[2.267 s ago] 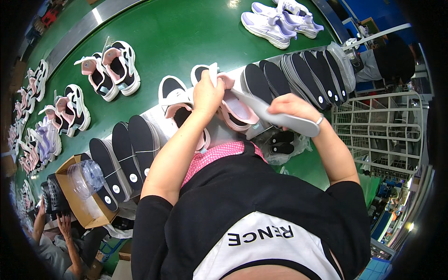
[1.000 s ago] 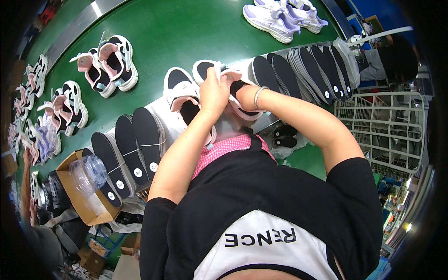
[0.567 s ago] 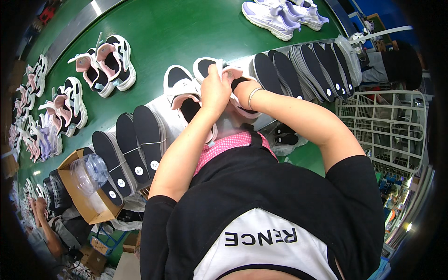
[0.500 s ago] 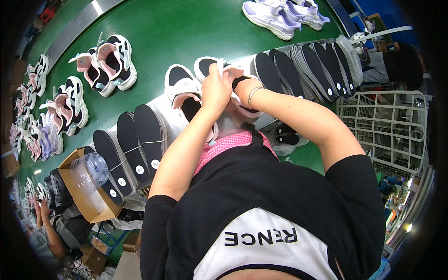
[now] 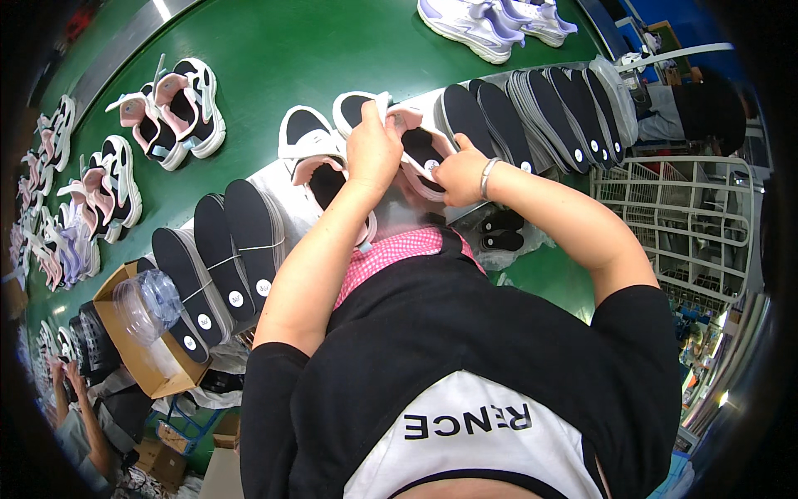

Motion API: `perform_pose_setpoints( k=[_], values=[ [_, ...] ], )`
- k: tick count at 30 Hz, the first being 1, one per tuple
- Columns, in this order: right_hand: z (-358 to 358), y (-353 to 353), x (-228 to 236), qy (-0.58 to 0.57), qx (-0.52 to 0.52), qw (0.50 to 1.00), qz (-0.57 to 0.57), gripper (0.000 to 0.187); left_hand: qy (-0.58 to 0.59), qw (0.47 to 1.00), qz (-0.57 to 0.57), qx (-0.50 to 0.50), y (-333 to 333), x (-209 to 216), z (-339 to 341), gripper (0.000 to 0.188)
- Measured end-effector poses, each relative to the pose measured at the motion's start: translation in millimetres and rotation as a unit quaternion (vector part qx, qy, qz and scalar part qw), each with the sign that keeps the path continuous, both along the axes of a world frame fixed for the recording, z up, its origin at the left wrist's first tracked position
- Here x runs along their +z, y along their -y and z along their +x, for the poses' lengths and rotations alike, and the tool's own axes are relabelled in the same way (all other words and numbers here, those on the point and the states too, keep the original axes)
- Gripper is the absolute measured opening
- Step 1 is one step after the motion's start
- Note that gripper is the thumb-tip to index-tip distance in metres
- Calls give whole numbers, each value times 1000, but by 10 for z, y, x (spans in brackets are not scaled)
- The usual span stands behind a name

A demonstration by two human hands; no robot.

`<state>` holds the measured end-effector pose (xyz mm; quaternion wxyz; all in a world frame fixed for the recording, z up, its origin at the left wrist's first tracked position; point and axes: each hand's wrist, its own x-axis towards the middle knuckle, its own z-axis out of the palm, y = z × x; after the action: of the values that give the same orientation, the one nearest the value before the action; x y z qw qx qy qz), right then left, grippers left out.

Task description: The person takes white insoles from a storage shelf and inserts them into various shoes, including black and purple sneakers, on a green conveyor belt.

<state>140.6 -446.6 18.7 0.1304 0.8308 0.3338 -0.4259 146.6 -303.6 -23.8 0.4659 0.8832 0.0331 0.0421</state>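
Note:
A white, black and pink sneaker (image 5: pixel 411 185) lies before me with its opening toward me. My left hand (image 5: pixel 373 150) is closed on its tongue, pulling it up and away from the opening. On the shoe's right side, my right hand (image 5: pixel 462 175) grips the collar near the heel; its fingertips are partly hidden. A black insole (image 5: pixel 418 146) with a round white sticker by the heel shows inside. The matching sneaker (image 5: pixel 309 133) sits just to the left, touched by neither hand, partly behind my left forearm.
Stacks of black insoles lie at left (image 5: pixel 252 218) and right (image 5: pixel 471 116). Several sneaker pairs (image 5: pixel 176 112) stand across the green table (image 5: pixel 291 50), with a white-and-lilac pair (image 5: pixel 474 29) at the far side. A cardboard box (image 5: pixel 125 333) holds clear plastic pieces. A wire rack (image 5: pixel 673 224) stands at right.
My right hand has come out of the shoe's opening and moved to its right side near the heel, exposing the insole. My left hand stays on the tongue. The view has shifted slightly.

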Motion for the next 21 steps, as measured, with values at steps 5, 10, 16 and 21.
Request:
perform_pose_setpoints(
  k=[5, 10, 16, 21],
  values=[
    [43, 53, 37, 3, -28, 999, 22, 26, 7, 1000, 3, -8, 37, 44, 0, 19],
    [210, 180, 463, 153, -213, 875, 406, 19, -4, 1000, -22, -6, 8, 29, -110, 19],
    [-34, 133, 329, 84, -48, 979, 177, 39, 28, 999, -9, -11, 53, -12, -59, 20],
    [-47, 365, -224, 114, 5, 965, 237, 26, -13, 999, -24, -20, 90, 36, -36, 19]
  ],
)
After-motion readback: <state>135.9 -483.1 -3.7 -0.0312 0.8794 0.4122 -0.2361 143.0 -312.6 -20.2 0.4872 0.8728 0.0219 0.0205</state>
